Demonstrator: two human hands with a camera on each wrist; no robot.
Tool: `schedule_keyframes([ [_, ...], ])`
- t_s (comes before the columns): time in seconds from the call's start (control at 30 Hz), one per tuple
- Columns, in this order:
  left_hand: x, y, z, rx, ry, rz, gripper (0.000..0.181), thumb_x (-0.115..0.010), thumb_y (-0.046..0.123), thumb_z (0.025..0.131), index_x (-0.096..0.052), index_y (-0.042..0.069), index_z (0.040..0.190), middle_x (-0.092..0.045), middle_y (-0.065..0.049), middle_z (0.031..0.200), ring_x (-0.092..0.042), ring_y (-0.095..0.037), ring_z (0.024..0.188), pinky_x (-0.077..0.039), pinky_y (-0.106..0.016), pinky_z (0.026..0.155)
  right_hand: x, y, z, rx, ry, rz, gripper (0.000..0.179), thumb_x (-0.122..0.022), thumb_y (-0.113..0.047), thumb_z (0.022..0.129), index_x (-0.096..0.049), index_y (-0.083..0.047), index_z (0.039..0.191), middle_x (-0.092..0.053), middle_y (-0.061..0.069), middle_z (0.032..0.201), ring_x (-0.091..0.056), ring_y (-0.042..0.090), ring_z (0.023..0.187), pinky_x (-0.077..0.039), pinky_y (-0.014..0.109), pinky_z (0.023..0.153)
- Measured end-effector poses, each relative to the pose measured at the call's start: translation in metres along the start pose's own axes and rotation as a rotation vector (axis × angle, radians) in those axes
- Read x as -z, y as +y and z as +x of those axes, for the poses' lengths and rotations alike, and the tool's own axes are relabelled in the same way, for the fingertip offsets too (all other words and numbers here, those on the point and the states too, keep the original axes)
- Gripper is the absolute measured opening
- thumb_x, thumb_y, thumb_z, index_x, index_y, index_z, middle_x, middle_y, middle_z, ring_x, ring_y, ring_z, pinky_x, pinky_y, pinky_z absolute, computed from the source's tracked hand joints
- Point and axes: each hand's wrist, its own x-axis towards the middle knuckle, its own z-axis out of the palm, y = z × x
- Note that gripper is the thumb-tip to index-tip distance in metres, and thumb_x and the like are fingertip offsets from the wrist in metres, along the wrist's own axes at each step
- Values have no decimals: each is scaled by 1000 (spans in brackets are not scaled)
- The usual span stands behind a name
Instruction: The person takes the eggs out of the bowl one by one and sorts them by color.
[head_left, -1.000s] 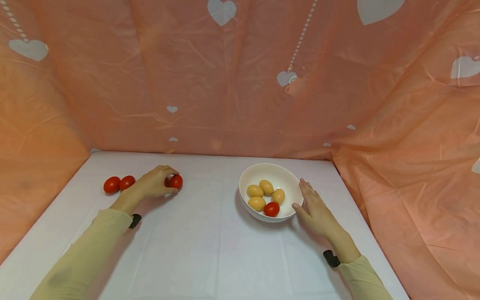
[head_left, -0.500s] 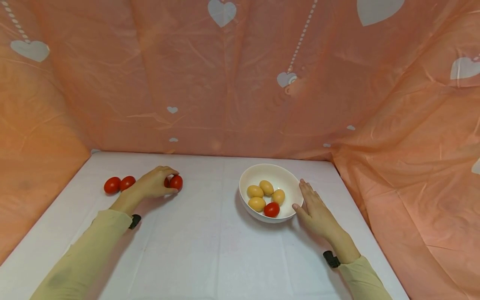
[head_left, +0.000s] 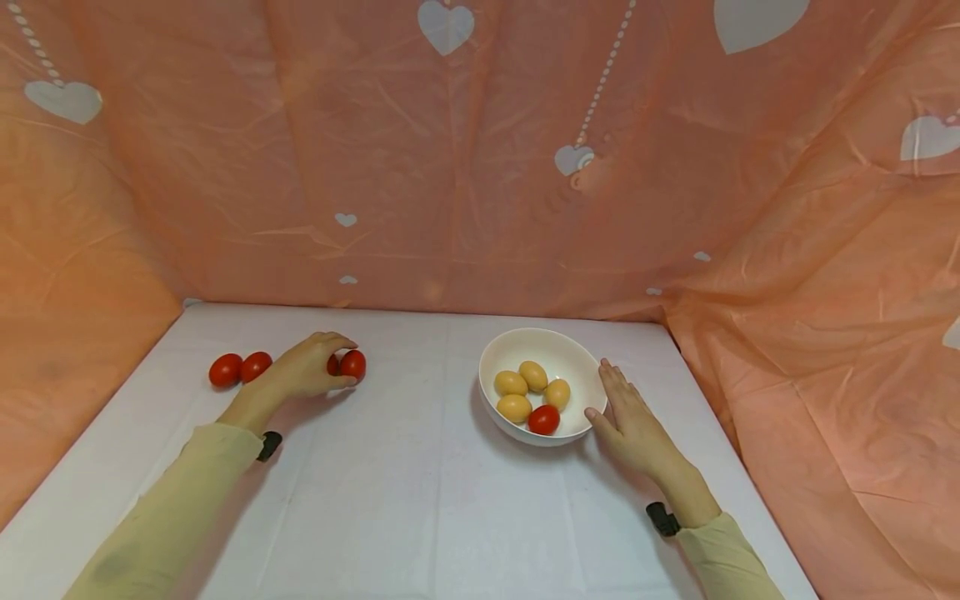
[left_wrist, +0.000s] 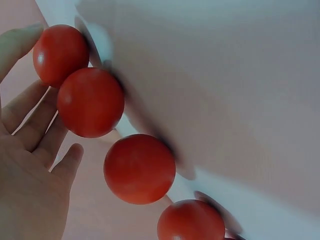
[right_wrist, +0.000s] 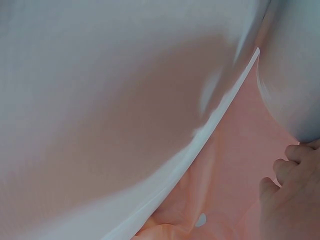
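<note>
Well left of the white bowl, the left hand pinches a glossy red ovoid between thumb and index finger, the other fingers slightly fanned; its long axis cannot be told from its nearly round outline. A second smooth red ovoid sits just beside it, farther from the bowl. Farthest left of the bowl lie the two outer red ovoids, long axes slanting. Against the bowl's right side, the right hand holds its fingers straight and together, thumb apart. Inside the round, smooth bowl, one shiny red ovoid lies nearly crosswise beside four yellow ovoids. Under the bowl spreads a creased white cloth; behind it hangs wrinkled orange sheeting with pale hearts.
</note>
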Motion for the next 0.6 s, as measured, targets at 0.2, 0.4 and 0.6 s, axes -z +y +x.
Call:
schedule_keyframes([
  [0.2,-1,5,-2,-25,47,-24,60,-82,24,90,-60,-2,139,-55,-26,144,-48,-46,133,-41,-64,111,0,0,0,4,1,-9,77,-56,-35,107,-21,5,162,-19,23,170,-16,44,157,-18,64,123],
  [0.4,-2,17,-2,-54,126,-71,51,-78,19,93,-62,1,137,-56,-22,145,-49,-43,134,-41,-63,112,0,0,1,7,3,-23,76,-56,-34,107,-21,6,162,-20,23,170,-17,44,156,-19,65,122],
  [0.6,-5,35,-2,-93,191,-125,44,-75,15,96,-63,1,136,-56,-19,144,-48,-42,136,-39,-63,113,1,-2,0,5,0,-13,76,-56,-34,107,-21,6,162,-20,23,170,-17,44,156,-18,64,123],
])
